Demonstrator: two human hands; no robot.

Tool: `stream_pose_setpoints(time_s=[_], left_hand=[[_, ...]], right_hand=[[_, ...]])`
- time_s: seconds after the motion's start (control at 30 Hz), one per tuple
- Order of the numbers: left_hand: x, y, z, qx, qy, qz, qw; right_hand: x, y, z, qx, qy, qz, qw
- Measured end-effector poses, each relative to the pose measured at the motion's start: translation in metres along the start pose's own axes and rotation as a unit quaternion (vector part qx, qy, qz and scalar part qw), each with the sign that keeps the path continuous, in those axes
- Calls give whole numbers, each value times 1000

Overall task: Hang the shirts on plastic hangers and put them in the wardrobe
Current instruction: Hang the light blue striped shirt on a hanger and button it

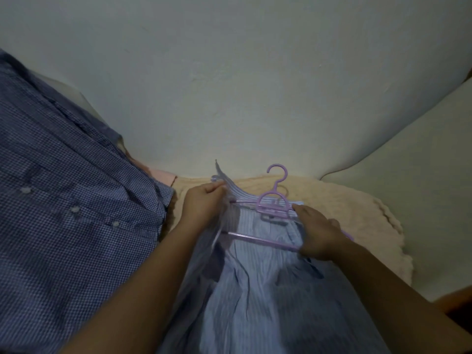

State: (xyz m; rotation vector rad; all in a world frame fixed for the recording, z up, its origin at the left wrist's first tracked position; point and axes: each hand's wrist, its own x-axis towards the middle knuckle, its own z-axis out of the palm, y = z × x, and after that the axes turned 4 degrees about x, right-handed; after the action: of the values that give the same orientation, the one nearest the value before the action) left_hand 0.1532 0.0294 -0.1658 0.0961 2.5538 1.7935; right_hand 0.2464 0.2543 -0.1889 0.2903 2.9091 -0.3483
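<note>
A light blue striped shirt (258, 284) lies spread in front of me with a purple plastic hanger (273, 205) on its upper part, hook pointing away. My left hand (204, 203) pinches the shirt's collar and left shoulder, lifting the fabric over the hanger's left end. On the right, my right hand (318, 233) grips the hanger's right arm together with shirt fabric. The hanger's left tip is hidden under the cloth.
A dark blue checked shirt (66, 200) lies spread at the left. Both shirts rest on a bed with a fluffy beige blanket (357, 213) beside a pale wall (242, 85). A white surface (421, 187) runs along the right.
</note>
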Motion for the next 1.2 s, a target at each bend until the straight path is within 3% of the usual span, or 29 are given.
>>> stream_pose_setpoints(time_s=[0.1,0.23,0.27,0.33,0.47,0.53,0.6,0.67,0.73,0.8,0.9,1.03,1.2], left_hand=[[-9,-5,1,-142,-11,-55,988],[-29,-61,12,-293,-39,-243,924],[-37,-79,14,-290,-46,-283,913],[-52,-110,16,-198,-45,-301,932],[-55,-124,22,100,4,-136,986],[-49,-116,26,240,61,-8,969],[-39,-112,27,292,78,108,947],[-24,-111,28,327,40,183,926],[-10,-111,30,408,-15,252,878],[5,-109,33,483,-117,255,830],[24,-106,37,516,-252,165,802],[36,-111,37,483,-304,124,812],[38,-113,37,481,-332,106,805]], right_hand=[[3,-14,10,5,-3,-12,1000],[8,-21,33,47,-21,-13,999],[9,-21,41,50,-24,-14,998],[12,-19,61,54,-15,-19,998],[20,-7,76,35,-15,-40,998],[27,-2,71,33,-39,-43,998],[34,3,62,52,-48,-45,996],[42,10,54,95,-36,-40,994],[51,22,51,143,15,-16,989],[58,33,50,155,78,30,984],[61,47,53,118,83,89,986],[63,61,56,229,62,133,962],[61,68,63,282,86,152,943]])
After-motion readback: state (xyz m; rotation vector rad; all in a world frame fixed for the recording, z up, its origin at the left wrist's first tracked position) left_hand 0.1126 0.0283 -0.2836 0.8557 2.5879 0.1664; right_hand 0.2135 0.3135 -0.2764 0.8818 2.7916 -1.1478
